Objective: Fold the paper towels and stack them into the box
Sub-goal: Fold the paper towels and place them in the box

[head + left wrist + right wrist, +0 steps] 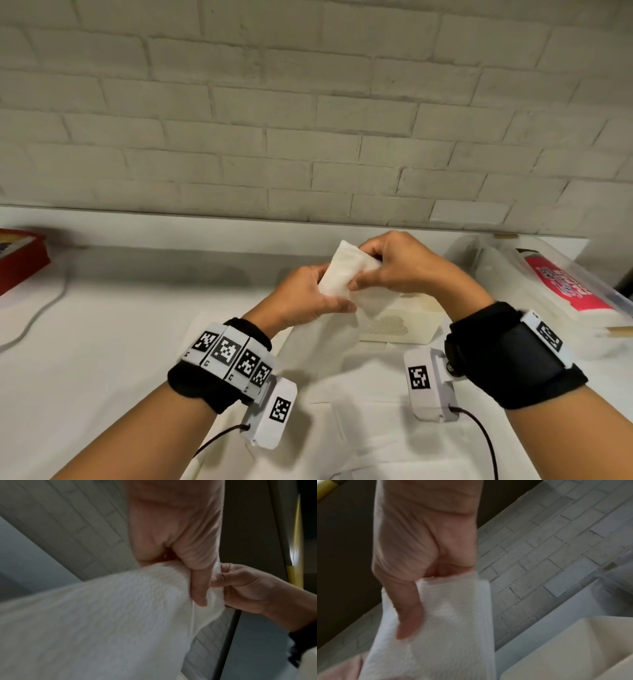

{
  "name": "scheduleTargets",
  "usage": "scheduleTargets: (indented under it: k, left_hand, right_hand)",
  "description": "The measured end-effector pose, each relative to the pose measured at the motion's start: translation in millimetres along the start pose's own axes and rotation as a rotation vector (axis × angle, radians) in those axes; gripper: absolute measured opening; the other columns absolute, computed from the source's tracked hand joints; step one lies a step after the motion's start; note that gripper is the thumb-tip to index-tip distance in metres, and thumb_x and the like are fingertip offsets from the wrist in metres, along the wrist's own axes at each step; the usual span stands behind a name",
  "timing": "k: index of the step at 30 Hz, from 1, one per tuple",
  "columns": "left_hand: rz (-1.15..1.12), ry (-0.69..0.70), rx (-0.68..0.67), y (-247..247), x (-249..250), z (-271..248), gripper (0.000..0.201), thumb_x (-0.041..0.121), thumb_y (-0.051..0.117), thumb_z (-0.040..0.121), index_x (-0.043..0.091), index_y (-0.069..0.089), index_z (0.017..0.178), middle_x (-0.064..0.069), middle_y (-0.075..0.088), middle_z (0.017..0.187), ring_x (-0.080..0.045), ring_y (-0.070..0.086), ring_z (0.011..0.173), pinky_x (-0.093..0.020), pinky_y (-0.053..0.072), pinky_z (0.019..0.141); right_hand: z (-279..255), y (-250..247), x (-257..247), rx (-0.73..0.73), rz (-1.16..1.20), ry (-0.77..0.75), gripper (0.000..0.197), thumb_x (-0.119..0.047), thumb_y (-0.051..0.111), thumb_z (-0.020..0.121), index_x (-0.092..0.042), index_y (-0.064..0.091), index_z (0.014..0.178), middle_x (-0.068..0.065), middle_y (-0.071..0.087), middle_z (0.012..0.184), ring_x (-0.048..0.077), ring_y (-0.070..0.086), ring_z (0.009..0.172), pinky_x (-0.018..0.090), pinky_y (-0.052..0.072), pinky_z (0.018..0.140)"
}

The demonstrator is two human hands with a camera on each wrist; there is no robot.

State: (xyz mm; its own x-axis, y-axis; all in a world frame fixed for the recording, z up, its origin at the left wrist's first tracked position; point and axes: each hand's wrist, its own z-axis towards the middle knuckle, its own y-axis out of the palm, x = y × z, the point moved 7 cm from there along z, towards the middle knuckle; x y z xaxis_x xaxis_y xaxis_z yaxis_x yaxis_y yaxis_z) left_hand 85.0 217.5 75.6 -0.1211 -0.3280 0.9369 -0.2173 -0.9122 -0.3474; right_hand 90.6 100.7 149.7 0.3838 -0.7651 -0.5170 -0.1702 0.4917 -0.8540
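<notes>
Both hands hold one white paper towel [342, 274] in the air above the table's middle. My left hand [308, 298] pinches its lower left part, thumb on top [199, 586]. My right hand [387, 270] grips the towel's upper right edge; its thumb [407, 615] presses on the folded sheet [447, 628]. The rest of the towel [102, 622] hangs down toward the table. A cream box [411, 325] with a perforated front stands just behind and below the hands; its rim [573, 642] shows in the right wrist view. More flat white towels [359, 411] lie on the table between my wrists.
A clear plastic bin [548, 274] holding a pink-labelled pack [565, 284] lies at the right. A red box [20, 260] sits at the far left, with a grey cable [41, 315] beside it. A white brick wall [308, 120] runs behind the white table [120, 325].
</notes>
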Motion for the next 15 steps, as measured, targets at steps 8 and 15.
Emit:
scheduleTargets:
  k: [8, 15]
  left_hand:
    - [0.223, -0.088, 0.057, -13, -33, -16, 0.030, 0.020, 0.077, 0.074, 0.028, 0.061, 0.098, 0.008, 0.067, 0.086, -0.007, 0.063, 0.074, -0.017, 0.047, 0.060]
    - [0.034, -0.166, 0.084, -33, -71, -22, 0.022, -0.002, 0.074, 0.073, 0.010, 0.060, 0.084, -0.003, 0.070, 0.068, -0.017, 0.066, 0.062, -0.036, 0.057, 0.069]
  right_hand:
    - [-8, -20, 13, 0.183, -0.130, 0.008, 0.014, -0.022, 0.074, 0.075, -0.021, 0.072, 0.089, -0.001, 0.071, 0.089, 0.016, 0.060, 0.092, 0.023, 0.044, 0.072]
    - [-16, -44, 56, 0.271, -0.041, 0.113, 0.023, -0.019, 0.080, 0.070, -0.015, 0.074, 0.091, 0.002, 0.071, 0.090, 0.015, 0.063, 0.088, 0.030, 0.049, 0.081]
